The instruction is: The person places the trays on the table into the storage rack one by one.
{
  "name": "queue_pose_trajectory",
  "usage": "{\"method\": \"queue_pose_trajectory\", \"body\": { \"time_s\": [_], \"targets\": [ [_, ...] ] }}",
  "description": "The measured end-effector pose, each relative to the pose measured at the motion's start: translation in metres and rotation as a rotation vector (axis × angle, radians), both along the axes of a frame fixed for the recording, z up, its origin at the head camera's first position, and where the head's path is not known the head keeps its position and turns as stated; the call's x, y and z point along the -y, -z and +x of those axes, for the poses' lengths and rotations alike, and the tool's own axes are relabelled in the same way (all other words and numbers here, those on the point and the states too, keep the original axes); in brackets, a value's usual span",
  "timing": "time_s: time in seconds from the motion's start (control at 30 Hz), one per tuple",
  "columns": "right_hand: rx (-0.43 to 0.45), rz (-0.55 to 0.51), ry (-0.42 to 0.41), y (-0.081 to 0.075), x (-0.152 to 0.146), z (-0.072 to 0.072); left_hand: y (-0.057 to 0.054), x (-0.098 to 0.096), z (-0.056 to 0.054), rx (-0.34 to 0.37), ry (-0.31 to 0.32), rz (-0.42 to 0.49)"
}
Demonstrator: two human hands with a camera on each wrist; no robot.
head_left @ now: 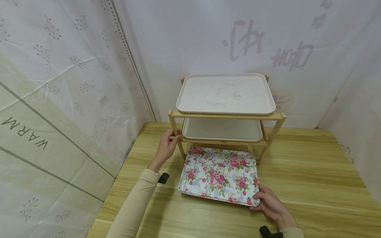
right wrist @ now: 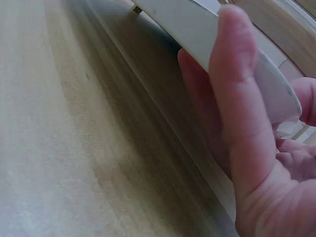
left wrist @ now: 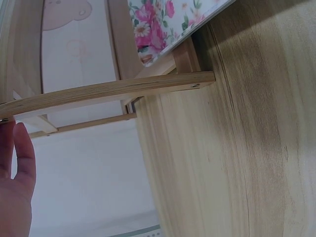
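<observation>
A flower-patterned tray [head_left: 218,175] slants out of the bottom level of a wooden rack [head_left: 229,116]. My right hand [head_left: 271,203] grips its near right corner, thumb on one side and fingers on the other; in the right wrist view the pale tray edge [right wrist: 185,27] runs between thumb and fingers, close above the tabletop. With thumb and fingers, my left hand [head_left: 166,147] holds the rack's left side by the middle level. In the left wrist view, that hand's fingertips [left wrist: 20,136] meet the wooden side bar [left wrist: 108,91], partly hidden behind it.
A white tray [head_left: 226,92] lies on the rack's top level, and another pale tray [head_left: 221,129] on the middle one. The rack stands on a wood-grain table [head_left: 309,172]. Printed curtains [head_left: 74,76] hang close at the left, back and right.
</observation>
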State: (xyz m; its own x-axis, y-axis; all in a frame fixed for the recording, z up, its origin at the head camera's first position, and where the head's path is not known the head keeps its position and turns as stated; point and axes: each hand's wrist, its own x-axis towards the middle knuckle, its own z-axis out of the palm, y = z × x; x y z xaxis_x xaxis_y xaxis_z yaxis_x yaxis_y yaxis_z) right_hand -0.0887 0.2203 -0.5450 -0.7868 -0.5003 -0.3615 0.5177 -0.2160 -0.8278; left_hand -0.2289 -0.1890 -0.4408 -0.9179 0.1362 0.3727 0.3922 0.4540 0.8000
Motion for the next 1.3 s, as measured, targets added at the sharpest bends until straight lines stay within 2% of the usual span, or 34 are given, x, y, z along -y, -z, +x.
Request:
{"method": "queue_pose_trajectory", "body": {
  "time_s": [0.27, 0.47, 0.53, 0.77, 0.83, 0.97, 1.1, 1.3],
  "targets": [
    [-0.003, -0.055, 0.008, 0.003, -0.001, -0.010, -0.002, -0.003, 0.001, -0.033, -0.019, -0.016],
    [0.022, 0.001, 0.047, 0.003, 0.001, -0.020, -0.028, -0.012, 0.018, -0.048, -0.013, -0.033],
    [0.036, 0.036, 0.083, 0.002, 0.003, -0.022, -0.032, -0.013, 0.021, -0.053, -0.014, -0.036],
    [0.120, 0.082, 0.271, -0.004, 0.013, -0.026, -0.005, -0.005, 0.004, -0.041, -0.021, -0.012],
    [0.127, 0.094, 0.299, -0.005, 0.016, -0.027, -0.002, -0.003, 0.002, -0.038, -0.013, -0.004],
    [0.126, 0.100, 0.333, -0.006, 0.021, -0.030, 0.002, -0.002, 0.001, -0.063, 0.005, 0.019],
    [0.140, 0.056, 0.357, -0.006, 0.024, -0.033, 0.002, -0.003, 0.001, -0.107, 0.007, 0.023],
    [0.151, 0.012, 0.379, -0.006, 0.025, -0.040, 0.000, -0.003, 0.001, -0.043, -0.013, 0.008]
  ]
}}
